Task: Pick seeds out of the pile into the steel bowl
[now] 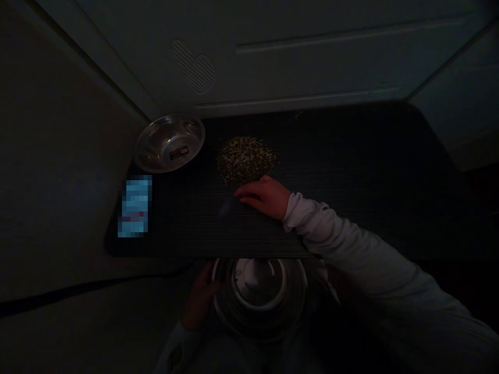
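The grainy pile (247, 160) is located on the table (370, 156), beside the right hand (271, 197); its fingers are held narrow, contents untellable in gloom. Work at the pile's near edge is judged underway; a light touch is called for. Below, the pot (297, 296) is gripped by the left hand (199, 301).

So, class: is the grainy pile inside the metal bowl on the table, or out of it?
Out: the grainy pile lies directly on the table, beside the metal bowl, near the right hand.
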A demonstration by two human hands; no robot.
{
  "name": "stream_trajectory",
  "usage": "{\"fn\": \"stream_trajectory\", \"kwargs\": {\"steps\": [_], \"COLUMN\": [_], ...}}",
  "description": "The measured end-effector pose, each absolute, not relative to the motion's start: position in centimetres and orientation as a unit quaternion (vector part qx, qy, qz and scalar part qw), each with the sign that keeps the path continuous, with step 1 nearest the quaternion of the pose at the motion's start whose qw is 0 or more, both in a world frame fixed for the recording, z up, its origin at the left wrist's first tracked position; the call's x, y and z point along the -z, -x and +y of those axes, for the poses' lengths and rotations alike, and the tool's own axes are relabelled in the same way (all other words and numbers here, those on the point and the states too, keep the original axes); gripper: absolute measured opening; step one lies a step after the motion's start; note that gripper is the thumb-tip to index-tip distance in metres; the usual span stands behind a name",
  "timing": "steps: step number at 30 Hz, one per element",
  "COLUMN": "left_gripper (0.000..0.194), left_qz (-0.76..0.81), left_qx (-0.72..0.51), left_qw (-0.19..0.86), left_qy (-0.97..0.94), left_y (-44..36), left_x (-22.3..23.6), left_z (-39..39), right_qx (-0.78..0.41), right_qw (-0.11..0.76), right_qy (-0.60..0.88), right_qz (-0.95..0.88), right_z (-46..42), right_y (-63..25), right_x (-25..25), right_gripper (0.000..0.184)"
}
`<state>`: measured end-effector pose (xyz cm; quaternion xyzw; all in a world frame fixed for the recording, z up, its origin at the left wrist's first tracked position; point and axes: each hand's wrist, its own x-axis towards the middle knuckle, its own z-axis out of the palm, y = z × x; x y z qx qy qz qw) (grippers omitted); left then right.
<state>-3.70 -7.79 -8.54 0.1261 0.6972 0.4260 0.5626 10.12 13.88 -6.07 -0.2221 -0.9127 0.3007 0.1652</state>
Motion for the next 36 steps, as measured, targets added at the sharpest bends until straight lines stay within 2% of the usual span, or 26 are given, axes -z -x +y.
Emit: {"fn": "stream_trajectory", "kwargs": {"steps": [36], "left_gripper": [0.045], "left_qz": [0.691], "left_qx": [-0.434], "left_qw": [0.568], "left_qy": [-0.11], "left_y": [3.85], "left_x": [8.75], "left_z": [-7.95], "right_qx": [-0.325], "right_qw": [0.101], "right_qy": [0.175], "right_qz": [-0.924], "right_z": [13.61], "right_y": [-10.58], "right_x": [5.38], "right_gripper": [0.02]}}
